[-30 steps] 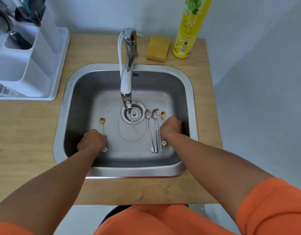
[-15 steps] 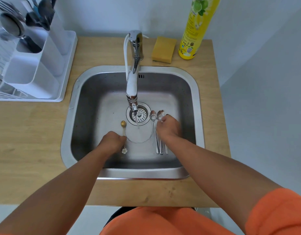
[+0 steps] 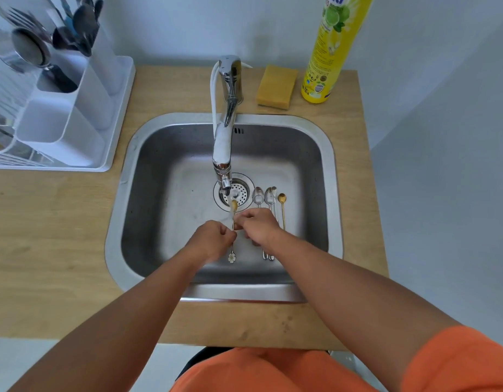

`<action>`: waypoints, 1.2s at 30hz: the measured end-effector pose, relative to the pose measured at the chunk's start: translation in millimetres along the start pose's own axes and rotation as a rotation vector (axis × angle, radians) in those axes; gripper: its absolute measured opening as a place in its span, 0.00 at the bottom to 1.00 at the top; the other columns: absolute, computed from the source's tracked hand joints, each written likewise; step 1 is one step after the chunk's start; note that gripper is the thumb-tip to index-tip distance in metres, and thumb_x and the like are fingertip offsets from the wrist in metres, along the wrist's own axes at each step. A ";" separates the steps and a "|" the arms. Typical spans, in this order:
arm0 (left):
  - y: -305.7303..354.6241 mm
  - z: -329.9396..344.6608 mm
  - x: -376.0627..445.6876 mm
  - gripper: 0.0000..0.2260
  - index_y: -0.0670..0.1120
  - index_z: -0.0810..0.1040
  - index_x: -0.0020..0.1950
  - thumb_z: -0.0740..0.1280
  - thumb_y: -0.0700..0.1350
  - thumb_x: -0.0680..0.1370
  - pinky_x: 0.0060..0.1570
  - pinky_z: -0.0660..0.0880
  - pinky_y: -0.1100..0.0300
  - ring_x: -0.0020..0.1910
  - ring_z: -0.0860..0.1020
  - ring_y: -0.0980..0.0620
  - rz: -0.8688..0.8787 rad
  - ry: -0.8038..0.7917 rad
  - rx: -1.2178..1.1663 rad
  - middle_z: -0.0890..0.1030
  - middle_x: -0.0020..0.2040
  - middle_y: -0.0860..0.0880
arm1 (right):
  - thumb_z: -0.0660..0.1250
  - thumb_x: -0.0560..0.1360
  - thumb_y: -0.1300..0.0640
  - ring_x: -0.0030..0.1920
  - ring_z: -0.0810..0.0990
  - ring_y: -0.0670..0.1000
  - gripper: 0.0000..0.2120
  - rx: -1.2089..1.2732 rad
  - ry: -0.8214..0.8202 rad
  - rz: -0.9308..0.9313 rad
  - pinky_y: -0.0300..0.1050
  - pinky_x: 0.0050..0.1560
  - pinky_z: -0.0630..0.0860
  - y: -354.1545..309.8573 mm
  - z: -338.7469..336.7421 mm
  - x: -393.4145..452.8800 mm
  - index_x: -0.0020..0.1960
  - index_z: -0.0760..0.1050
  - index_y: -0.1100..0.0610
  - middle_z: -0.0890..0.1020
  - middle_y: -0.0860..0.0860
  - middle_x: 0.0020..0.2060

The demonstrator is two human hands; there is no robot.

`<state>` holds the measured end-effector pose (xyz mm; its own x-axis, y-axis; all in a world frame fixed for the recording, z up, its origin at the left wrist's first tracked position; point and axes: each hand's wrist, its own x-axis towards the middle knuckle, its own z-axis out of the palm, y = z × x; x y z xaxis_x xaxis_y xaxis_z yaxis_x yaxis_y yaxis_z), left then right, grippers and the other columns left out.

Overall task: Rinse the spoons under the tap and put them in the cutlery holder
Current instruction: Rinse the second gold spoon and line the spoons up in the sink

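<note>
A thin gold spoon (image 3: pixel 234 206) with a white flower at its handle end is held over the sink (image 3: pixel 123 176), its bowl under the water running from the tap (image 3: pixel 224 142). My left hand (image 3: pixel 209 241) grips its handle. My right hand (image 3: pixel 259 226) pinches the same handle just above. On the sink floor to the right lie silver spoons (image 3: pixel 258 195) side by side and a second gold spoon (image 3: pixel 282 203). The white cutlery holder (image 3: pixel 74 117) stands at the far left, with several utensils in its back compartments.
A yellow sponge (image 3: pixel 276 86) and a tall yellow dish-soap bottle (image 3: pixel 326 55) stand behind the sink on the wooden counter (image 3: pixel 46 236). The drain strainer (image 3: pixel 240 193) sits below the tap. A dish rack (image 3: pixel 7 142) fills the far left.
My left hand carried the gold flower spoon from the left side of the sink to the water stream. My right hand left the spoons on the right and joined it on the handle.
</note>
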<state>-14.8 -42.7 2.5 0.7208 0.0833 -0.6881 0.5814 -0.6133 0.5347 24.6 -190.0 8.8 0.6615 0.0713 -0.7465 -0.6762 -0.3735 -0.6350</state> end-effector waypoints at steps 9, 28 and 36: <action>7.0 -24.7 8.1 0.08 0.43 0.85 0.48 0.71 0.46 0.81 0.46 0.78 0.56 0.39 0.80 0.49 0.019 0.017 -0.086 0.88 0.48 0.41 | 0.71 0.79 0.58 0.35 0.80 0.40 0.09 -0.026 -0.002 -0.111 0.35 0.34 0.70 6.1 -4.0 -2.4 0.40 0.82 0.50 0.86 0.45 0.41; 21.7 -14.7 3.6 0.09 0.50 0.87 0.45 0.71 0.53 0.80 0.46 0.80 0.55 0.40 0.83 0.53 0.170 0.343 -0.122 0.86 0.38 0.54 | 0.69 0.81 0.55 0.45 0.83 0.44 0.06 -0.148 -0.078 -0.257 0.37 0.44 0.74 15.8 -4.6 -8.0 0.47 0.84 0.50 0.86 0.44 0.42; 26.3 -20.4 6.6 0.05 0.51 0.88 0.51 0.78 0.47 0.75 0.53 0.80 0.55 0.47 0.84 0.54 0.171 0.267 -0.142 0.87 0.44 0.53 | 0.68 0.81 0.55 0.41 0.81 0.45 0.07 -0.190 -0.058 -0.247 0.39 0.42 0.74 19.5 -2.7 -6.4 0.46 0.83 0.51 0.85 0.46 0.41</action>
<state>12.8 -42.3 22.0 0.8749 0.2024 -0.4400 0.4765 -0.5223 0.7072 8.0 -200.3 1.7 0.7746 0.2320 -0.5883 -0.4216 -0.5038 -0.7539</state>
